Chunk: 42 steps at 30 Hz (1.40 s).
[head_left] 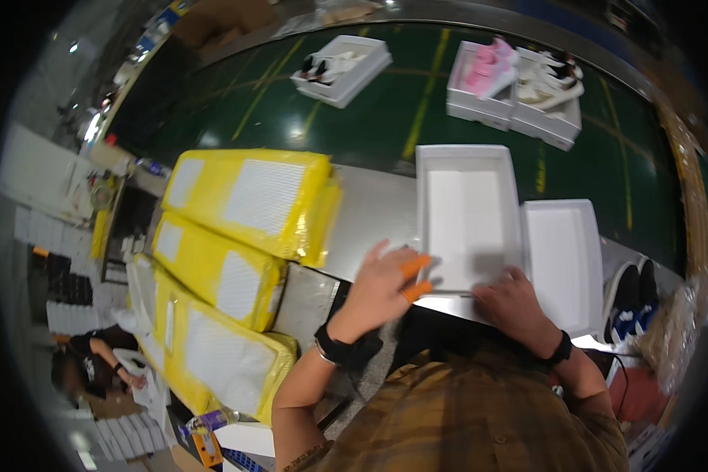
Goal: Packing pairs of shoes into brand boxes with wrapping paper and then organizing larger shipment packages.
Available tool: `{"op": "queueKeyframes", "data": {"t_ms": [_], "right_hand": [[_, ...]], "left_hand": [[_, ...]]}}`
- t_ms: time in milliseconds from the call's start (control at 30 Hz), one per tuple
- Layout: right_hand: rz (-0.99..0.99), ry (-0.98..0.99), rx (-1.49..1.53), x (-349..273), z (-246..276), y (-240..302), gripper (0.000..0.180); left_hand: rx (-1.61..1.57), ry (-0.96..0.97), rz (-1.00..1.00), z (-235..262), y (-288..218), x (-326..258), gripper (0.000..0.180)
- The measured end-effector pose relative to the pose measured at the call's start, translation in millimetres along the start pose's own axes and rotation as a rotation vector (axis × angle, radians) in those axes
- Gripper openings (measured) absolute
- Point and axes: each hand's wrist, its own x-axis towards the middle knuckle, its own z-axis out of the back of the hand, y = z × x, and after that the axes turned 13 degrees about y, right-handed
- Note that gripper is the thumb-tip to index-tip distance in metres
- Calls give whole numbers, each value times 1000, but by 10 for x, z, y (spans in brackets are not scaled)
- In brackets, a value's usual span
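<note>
White rectangular open cardboard shoebox middle of grey metal surface, opened, nothing inside yet afaict. Matching white shallow cardboard lid (probably) off, just right. Left hand at near left corner, orange-wrapped fingers spread apart. Right hand at near edge, can't tell if fingers clamped. Dark-and-blue shoes right, unboxed. Far white boxes already hold shoes, lidless. Yellow-wrapped parcels left, look finished.

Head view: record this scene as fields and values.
Left hand: spread, orange bands, at near left corner of open white rectangular cardboard box
Right hand: at the box's near right corner; grip unclear
Right of box: shallow white rectangular tray
Left of box: yellow plastic-wrapped oblong parcels
Beyond: white shoe boxes on green, yellow-lined surface
</note>
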Motion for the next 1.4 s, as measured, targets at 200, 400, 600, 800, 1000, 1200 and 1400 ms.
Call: {"op": "queueKeyframes", "data": {"t_ms": [200, 400, 600, 800, 1000, 1200, 1400], "right_hand": [[39, 186, -15, -30, -35, 127, 17], [53, 158, 360, 131, 297, 241, 31], [-89, 234, 1282, 338, 514, 390, 49], [-321, -59, 1849, 620, 604, 342, 37], [-521, -403, 1771, -272, 646, -407, 44], [-652, -408, 1579, -466, 357, -888, 47], [-776, -509, 1014, -1284, 405, -1805, 52]], "left_hand": [[-78, -787, 581, 729, 2185, -539, 34], [-98, -855, 654, 905, 3158, -1041, 25], [-609, -128, 343, 1115, 1064, 195, 6], [-38, 116, -168, 969, -152, -13, 21], [120, -462, 719, 886, 2131, -571, 56], [341, -197, 906, 307, 2391, -561, 61], [-40, -382, 793, 483, 2012, -535, 34]]}}
